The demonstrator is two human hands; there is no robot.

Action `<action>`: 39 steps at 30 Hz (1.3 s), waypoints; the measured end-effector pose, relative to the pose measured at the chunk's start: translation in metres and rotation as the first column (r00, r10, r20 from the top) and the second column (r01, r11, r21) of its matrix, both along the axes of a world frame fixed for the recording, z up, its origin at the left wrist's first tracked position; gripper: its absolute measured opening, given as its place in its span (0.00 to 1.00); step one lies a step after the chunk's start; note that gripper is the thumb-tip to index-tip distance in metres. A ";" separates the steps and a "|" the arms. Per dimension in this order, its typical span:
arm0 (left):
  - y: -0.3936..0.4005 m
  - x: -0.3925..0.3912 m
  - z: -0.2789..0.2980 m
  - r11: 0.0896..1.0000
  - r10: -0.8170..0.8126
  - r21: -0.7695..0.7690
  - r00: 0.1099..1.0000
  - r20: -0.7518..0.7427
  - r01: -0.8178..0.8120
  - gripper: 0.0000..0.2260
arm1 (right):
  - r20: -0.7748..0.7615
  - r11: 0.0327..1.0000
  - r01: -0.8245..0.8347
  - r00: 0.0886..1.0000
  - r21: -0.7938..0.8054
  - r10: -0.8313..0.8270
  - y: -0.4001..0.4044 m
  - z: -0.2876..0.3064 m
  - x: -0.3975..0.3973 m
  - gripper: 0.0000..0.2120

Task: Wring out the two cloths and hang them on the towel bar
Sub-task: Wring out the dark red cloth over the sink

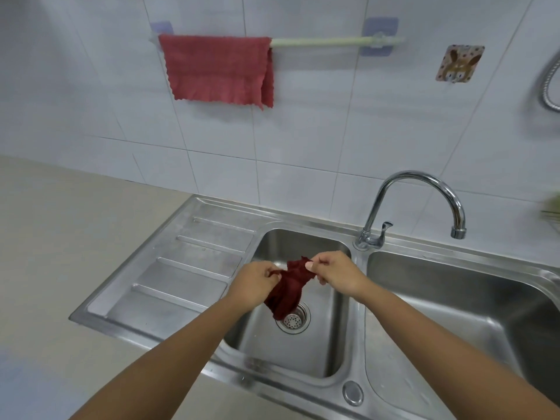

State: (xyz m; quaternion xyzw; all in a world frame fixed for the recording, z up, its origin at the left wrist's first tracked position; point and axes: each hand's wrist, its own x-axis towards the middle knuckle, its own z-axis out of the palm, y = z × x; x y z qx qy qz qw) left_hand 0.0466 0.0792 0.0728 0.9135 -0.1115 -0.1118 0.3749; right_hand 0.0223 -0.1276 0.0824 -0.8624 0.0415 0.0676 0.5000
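Left hand (256, 283) and right hand (335, 272) pinch dark red cloth (288, 291) over left sink basin (303, 353). Lighter red cloth (216, 68) draped on towel bar (321, 41), far wall.

So my setup: steel double sink (357, 298) with a ribbed drainboard (181, 268) on the left, strainer (293, 321) in the small basin, chrome gooseneck tap (424, 201) behind the divider. Beige worktop (60, 237), white wall tiles (303, 131), a bunny sticker hook (460, 63), shower hose (550, 83) far right.
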 end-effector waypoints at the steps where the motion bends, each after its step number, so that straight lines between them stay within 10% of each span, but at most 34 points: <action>1: 0.002 0.003 0.003 1.000 0.024 -0.007 1.000 0.015 -0.024 0.05 | -0.011 0.999 0.025 1.000 -0.031 -0.025 -0.006 0.000 0.000 0.12; 8: -0.011 0.016 0.030 0.989 -0.051 -0.139 0.997 0.050 0.058 0.04 | -0.109 0.963 0.107 0.985 -0.246 -0.137 -0.032 0.003 -0.005 0.08; 13: -0.029 0.021 0.052 0.976 -0.152 -0.140 0.983 0.101 0.165 0.04 | 0.031 0.972 -0.030 0.999 -0.232 0.038 -0.015 0.011 -0.001 0.35; 20: -0.026 0.026 0.060 0.977 -0.186 -0.075 0.972 0.145 0.199 0.09 | 0.011 0.974 -0.162 0.986 -0.156 0.166 0.002 0.012 0.015 0.08; 28: 0.019 0.037 0.043 0.963 -0.225 0.177 0.969 0.102 0.205 0.09 | 0.095 0.971 0.044 0.995 -0.234 -0.023 -0.011 -0.020 0.007 0.08; 39: 0.016 0.043 0.019 0.922 -0.174 0.379 0.958 0.229 0.077 0.15 | 0.193 0.627 0.001 0.952 -0.779 0.238 -0.046 0.022 0.022 0.14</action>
